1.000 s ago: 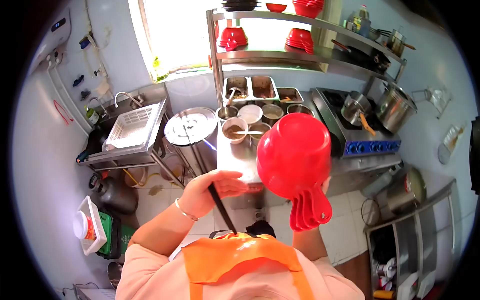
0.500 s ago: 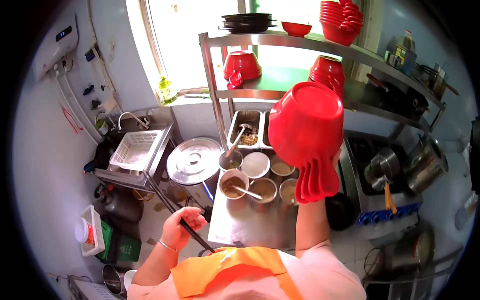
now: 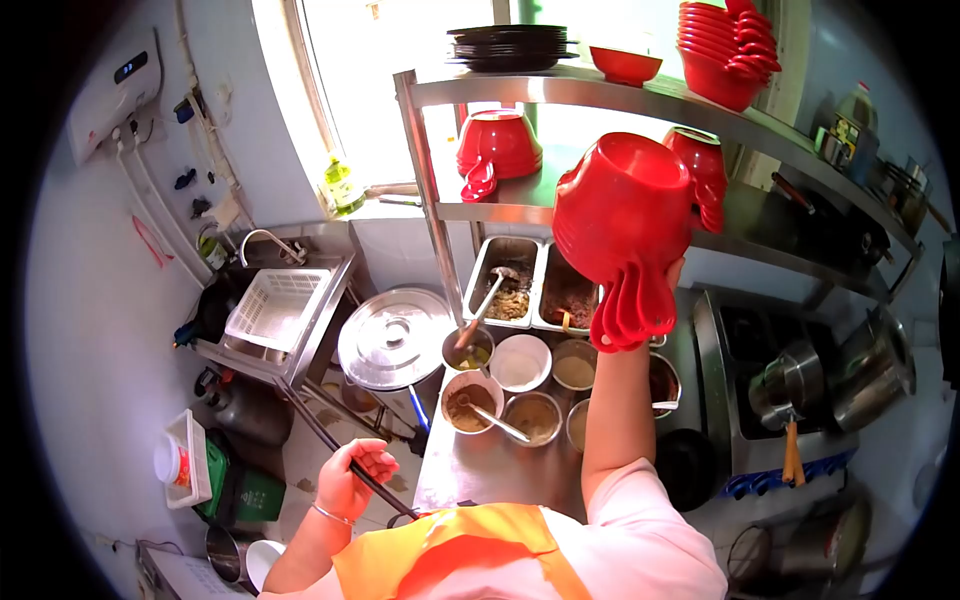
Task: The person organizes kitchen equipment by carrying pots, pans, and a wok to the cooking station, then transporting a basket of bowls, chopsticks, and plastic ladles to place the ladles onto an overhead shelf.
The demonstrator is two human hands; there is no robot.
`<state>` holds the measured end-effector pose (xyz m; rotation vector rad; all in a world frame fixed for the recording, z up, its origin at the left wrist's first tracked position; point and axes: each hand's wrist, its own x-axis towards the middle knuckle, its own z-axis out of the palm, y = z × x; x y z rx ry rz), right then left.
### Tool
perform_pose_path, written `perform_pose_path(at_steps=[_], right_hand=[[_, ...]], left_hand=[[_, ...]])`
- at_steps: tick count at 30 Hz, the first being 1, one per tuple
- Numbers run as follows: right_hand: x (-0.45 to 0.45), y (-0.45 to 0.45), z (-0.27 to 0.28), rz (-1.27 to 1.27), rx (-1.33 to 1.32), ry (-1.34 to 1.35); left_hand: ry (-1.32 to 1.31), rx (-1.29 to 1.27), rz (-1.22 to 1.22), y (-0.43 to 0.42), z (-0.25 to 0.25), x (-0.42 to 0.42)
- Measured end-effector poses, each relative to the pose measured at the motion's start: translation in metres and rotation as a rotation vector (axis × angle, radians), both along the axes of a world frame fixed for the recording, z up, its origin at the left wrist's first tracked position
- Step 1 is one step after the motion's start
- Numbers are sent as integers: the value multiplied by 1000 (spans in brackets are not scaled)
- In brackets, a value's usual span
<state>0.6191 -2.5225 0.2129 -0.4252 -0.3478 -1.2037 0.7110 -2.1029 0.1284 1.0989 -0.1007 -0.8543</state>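
Observation:
My right arm reaches up toward the shelf. My right hand, mostly hidden, grips a stack of several red handled bowls, turned upside down with their handles pointing down toward me. Just behind that stack, another upturned red stack sits on the lower shelf. My left hand hangs low on the left, its fingers loosely curled and apart, with nothing visible in them. A thin black pole crosses right beside it; whether they touch I cannot tell.
A steel shelf carries more red bowls and black plates. Below stand food trays and pots of sauce, one with a spoon. A lidded pot and sink are left, a stove right.
My right hand and the red bowls have moved farther forward, closer to the shelf. My left hand has dropped slightly. The view has shifted a little.

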Motion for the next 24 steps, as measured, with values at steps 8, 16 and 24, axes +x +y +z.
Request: perform_pose_path(at_steps=[8,16,24], right_hand=[[25,-34,-7,-3,-96,-33],[42,-49,-15,-29,-47,69],[55,-61,-13,10,-25,71]], left_hand=[[14,15,26,-7,-4,11],[44,25,36,-10,-14,14],[62,22,30,-15,-24,18]])
